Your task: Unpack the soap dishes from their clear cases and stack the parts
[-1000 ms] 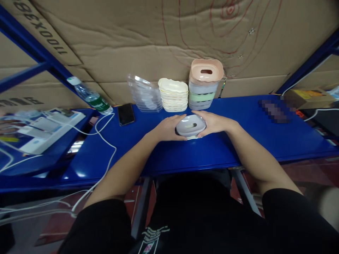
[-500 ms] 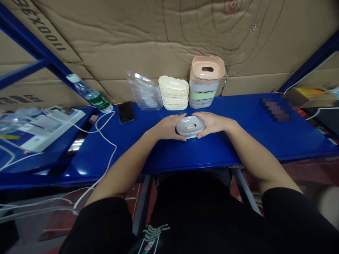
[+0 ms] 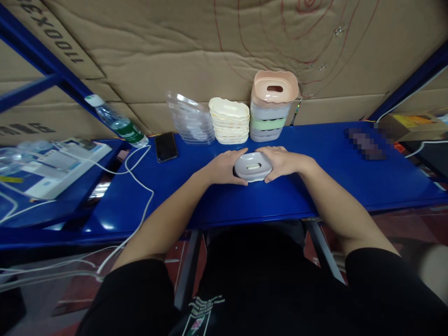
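Between my two hands is a small grey oval plastic dish (image 3: 252,173) with a slot in its middle, like a soap dish, and a pale piece shows under its rim. My left hand (image 3: 227,169) grips its left end, thumb at the near side. At the right end my right hand (image 3: 280,163) holds it the same way. Behind it rises a stack of cream wavy-edged trays (image 3: 230,122). Right of that stands a stack of slotted dishes (image 3: 271,109), peach on top with grey and green below. Nested clear plastic covers (image 3: 192,122) lean at the left.
A phone (image 3: 166,147) lies left on the blue table (image 3: 224,207). Beside it, a water bottle (image 3: 121,123) leans near a looping white cable (image 3: 149,205). A power strip (image 3: 68,170) is further left. A cardboard wall (image 3: 157,56) closes the back; a box (image 3: 418,125) sits far right.
The view has shifted slightly. Both hands keep their hold on the grey dish, with hardly any movement on the table.
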Tool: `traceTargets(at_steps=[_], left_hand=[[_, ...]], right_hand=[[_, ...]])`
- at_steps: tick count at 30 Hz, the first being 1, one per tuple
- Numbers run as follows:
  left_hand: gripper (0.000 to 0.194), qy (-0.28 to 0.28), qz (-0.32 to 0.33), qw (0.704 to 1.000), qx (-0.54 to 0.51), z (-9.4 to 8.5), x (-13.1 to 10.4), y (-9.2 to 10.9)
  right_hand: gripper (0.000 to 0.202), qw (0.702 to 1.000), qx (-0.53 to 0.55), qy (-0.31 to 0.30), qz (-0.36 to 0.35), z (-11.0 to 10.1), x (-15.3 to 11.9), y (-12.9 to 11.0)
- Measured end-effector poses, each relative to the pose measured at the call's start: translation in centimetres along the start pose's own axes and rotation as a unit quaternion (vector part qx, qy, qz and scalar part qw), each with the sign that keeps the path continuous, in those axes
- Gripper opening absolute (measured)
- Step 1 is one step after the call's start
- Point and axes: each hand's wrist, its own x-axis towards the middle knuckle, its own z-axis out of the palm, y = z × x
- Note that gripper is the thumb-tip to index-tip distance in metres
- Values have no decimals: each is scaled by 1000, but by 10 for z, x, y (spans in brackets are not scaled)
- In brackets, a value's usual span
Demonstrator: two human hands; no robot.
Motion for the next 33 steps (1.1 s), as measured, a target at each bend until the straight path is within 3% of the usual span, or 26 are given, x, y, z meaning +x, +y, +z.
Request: traceTargets(at_steps=[12,25,33], left_hand=[[123,-28,5,999,43,0,1,-2],[126,-21,-29,998,59,3,2,-7],[126,-1,-9,999,54,6,2,-13]], right_hand=[[126,1000,-23,-3,17,5,2,1],[119,1000,8,11,16,6,7,-1],[121,1000,9,17,21,8,8,-4]])
